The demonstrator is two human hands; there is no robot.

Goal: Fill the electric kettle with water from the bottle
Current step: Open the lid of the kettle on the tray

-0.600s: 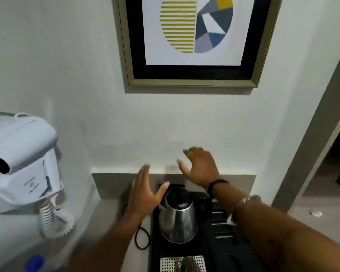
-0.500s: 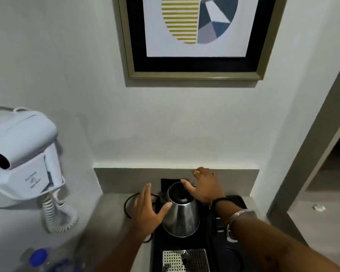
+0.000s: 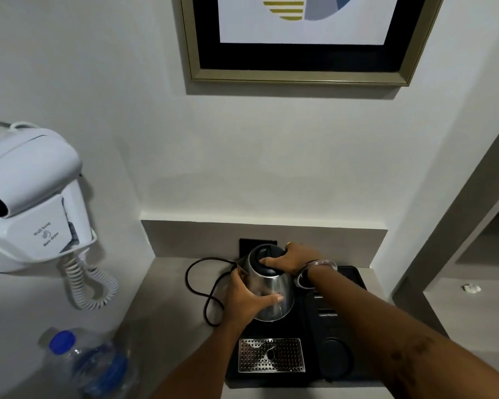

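On grey counter (image 3: 167, 283), upright kettle (image 3: 271, 286), spout leftward, clasped by left hand (image 3: 247, 300) and right hand (image 3: 290, 260).

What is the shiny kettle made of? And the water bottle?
The kettle body looks like polished metal, probably stainless steel: it mirrors the left hand pressed to it. Its lid looks like matte black plastic. The bottle looks like clear, thin plastic with a blue cap: you can see through it.

Kettle (image 3: 271, 292) is shiny steel with a matt black plastic lid, tray (image 3: 340, 329) matt black, bottle (image 3: 92, 367) clear plastic, hair dryer (image 3: 32, 191) glossy white.
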